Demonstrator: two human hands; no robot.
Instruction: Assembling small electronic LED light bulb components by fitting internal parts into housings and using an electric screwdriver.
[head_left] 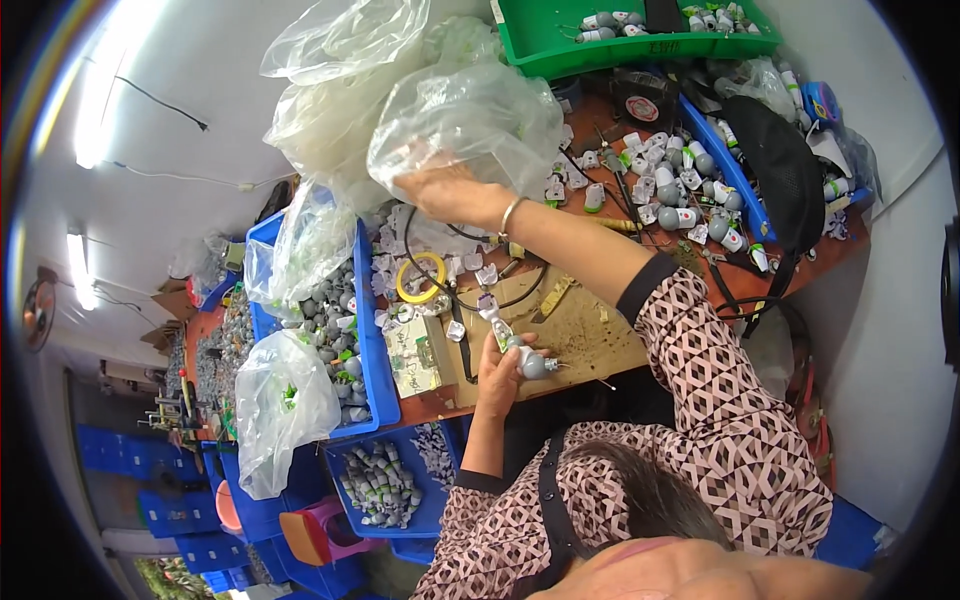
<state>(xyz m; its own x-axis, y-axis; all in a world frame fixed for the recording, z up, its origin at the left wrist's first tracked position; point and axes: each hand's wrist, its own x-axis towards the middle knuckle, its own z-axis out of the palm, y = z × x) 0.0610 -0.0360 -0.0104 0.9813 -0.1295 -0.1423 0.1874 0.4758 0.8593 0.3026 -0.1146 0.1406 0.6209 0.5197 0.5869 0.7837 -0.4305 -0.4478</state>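
My left hand (pixel 498 372) is closed around a grey and white bulb-shaped part (pixel 538 366) with a green patch, near the table's front edge. A pale, partly clear piece (pixel 489 308) sticks up above the same hand. My right arm stretches across the table to a large clear plastic bag (pixel 470 115). There my right hand (pixel 452 188) is partly inside the bag, and its fingers are blurred behind the plastic. Small white plastic pieces (pixel 486 274) lie between the two hands, beside a yellow tape roll (pixel 421 277) and a black cable (pixel 520 298).
At left, a blue bin (pixel 378 385) holds many grey bulb parts; a lower blue crate (pixel 436 520) holds more. A green tray (pixel 640 58) stands at the back. Loose bulb parts (pixel 668 185) cover the right side near a black cloth item (pixel 770 170). A cardboard sheet (pixel 590 340) lies in front.
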